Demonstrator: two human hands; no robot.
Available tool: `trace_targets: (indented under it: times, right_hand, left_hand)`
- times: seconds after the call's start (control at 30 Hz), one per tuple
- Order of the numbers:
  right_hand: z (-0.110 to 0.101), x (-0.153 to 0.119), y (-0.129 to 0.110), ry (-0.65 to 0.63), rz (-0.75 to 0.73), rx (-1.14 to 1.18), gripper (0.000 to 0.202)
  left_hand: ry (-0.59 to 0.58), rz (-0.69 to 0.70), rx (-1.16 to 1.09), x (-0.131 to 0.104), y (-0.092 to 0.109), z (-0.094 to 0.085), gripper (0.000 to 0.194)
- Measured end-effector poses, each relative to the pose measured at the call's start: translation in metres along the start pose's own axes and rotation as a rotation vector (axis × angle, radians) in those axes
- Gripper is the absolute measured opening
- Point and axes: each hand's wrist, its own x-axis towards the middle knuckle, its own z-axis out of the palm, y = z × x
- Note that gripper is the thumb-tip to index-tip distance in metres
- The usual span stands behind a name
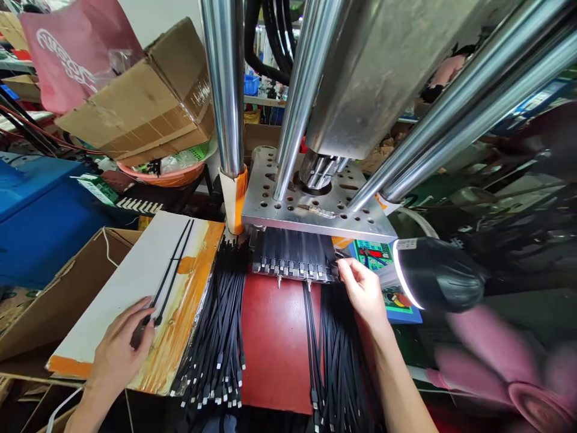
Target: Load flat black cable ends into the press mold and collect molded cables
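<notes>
My left hand (118, 346) rests over a white board edged with orange tape (112, 282). Its thumb and fingers close around the plug end of a black cable (167, 270), which lies doubled lengthwise on the board. At the right end of a metal mould block (295, 273), my right hand (364, 294) has thumb and fingertips pinched together; what is between them is too small to make out. A row of silvery USB connectors (291, 264) sits along the block's front, with black cables behind them under the press plate (315, 219).
Bundles of black cables hang left (216, 337) and right (340, 355) of a red surface (274, 343). Steel press columns (223, 84) rise behind. A black lamp (437, 273) and a spinning pink fan (509, 367) stand right; an open carton (63, 294) is left.
</notes>
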Motion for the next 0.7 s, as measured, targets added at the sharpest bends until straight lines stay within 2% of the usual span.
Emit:
trace_targets:
  times: [0.17,0.3,0.4,0.47,0.6,0.7]
  right_hand:
    - [-0.008,0.004,-0.011,-0.002,0.012,-0.016,0.046]
    - [-0.005,0.016,-0.021,-0.027,-0.123,-0.206,0.041]
    - [0.01,0.036,-0.03,-0.145,-0.264,-0.326,0.038]
    - [0.025,0.055,-0.036,-0.193,-0.297,-0.362,0.034]
    - [0.059,0.102,-0.046,-0.164,-0.27,-0.408,0.031]
    - [0.073,0.123,-0.054,-0.13,-0.231,-0.417,0.027]
  left_hand:
    - [0.005,0.001,-0.004,0.0,0.001,0.001,0.031]
    - [0.0,-0.014,-0.023,0.001,0.004,0.0,0.034]
    - [0.025,-0.029,-0.053,0.002,0.007,-0.003,0.036]
    - [0.082,-0.083,-0.079,0.001,0.01,-0.006,0.037]
    - [0.18,-0.175,-0.162,-0.003,0.021,-0.015,0.031]
    - [0.211,-0.169,-0.264,-0.009,0.038,-0.02,0.024]
